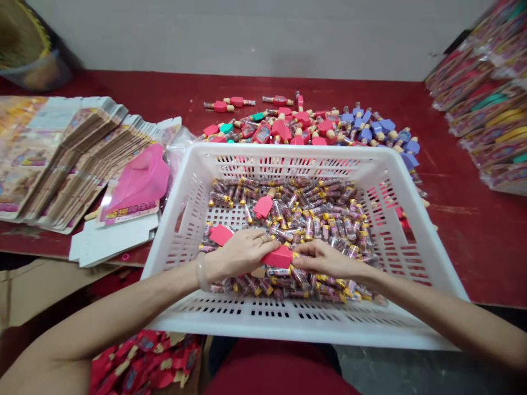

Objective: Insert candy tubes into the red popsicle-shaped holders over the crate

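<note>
Over a white perforated basket [313,336], my left hand [242,251] has its fingers closed round a red piece [280,257] with a wooden end below. My right hand [323,259] pinches a small yellow-capped tube at the right end of that red piece. Many clear tubes with yellow caps [329,233] fill the basket bottom. Two more red pieces lie on them: one [263,207] behind my hands, another [221,235] just left of my left hand.
Behind the basket lies a pile of red pieces [302,123] and purple ones [366,134]. Printed card stacks [82,159] with a pink sheet [142,178] stand left. Packed goods [494,109] rise at right. Red pieces [144,362] fill a box below left.
</note>
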Available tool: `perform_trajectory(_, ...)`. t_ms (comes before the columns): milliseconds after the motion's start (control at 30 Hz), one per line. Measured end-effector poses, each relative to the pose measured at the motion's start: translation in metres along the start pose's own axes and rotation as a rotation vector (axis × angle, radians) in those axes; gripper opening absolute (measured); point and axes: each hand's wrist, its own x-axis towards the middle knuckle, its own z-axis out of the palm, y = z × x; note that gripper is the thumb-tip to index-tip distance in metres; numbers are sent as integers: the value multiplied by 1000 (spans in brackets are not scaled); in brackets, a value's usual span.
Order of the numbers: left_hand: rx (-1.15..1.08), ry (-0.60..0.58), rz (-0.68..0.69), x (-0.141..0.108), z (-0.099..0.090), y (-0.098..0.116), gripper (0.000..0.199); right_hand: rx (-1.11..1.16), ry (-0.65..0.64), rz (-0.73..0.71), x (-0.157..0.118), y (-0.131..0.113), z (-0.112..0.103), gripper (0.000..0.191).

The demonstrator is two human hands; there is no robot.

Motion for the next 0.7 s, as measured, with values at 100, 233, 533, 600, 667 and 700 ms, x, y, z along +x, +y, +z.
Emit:
perform_trajectory(100, 121, 144, -82, 8, -5, -15, 48, 58, 57, 91, 5, -11, -25, 50)
perform_trajectory(233, 194, 284, -498, 45, -19, -41, 57, -390, 714, -72, 40, -53, -111, 45)
perform_trajectory(533, -77, 258, -742, 104, 12, -57, 42, -914, 685, 71, 123, -16, -122, 33)
perform_trajectory(600, -227, 265, -769, 90, 4, -58, 41, -954, 559, 181, 122, 14, -103, 24)
perform_trajectory(667, -401, 236, -757, 70, -11, -58, 37, -935, 529, 222, 113, 30, -92, 22)
perform_trajectory(700, -507, 224, -741, 60, -18, -57, 38, -931, 537, 217, 107, 32, -87, 23)
